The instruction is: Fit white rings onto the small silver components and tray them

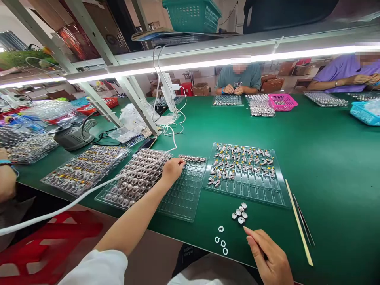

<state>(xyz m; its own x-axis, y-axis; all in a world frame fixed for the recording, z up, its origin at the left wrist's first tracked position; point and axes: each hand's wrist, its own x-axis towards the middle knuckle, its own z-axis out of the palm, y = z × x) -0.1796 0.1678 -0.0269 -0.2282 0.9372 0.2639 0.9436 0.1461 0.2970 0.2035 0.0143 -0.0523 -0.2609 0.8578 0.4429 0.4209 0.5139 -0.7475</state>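
Here are the left hand's point(172, 171) fingers, pinched at the back row of grey parts point(196, 159) — anything between them, I can't tell. The right hand's point(272, 256) fingers are drawn together near the round caps point(241, 220), grip hidden; white rings point(221, 228) lie by on the green surface point(335, 170). The near-bare tray point(184, 200) carries just that row; the part-filled tray point(249, 190) looks over half done — front pockets left to go.
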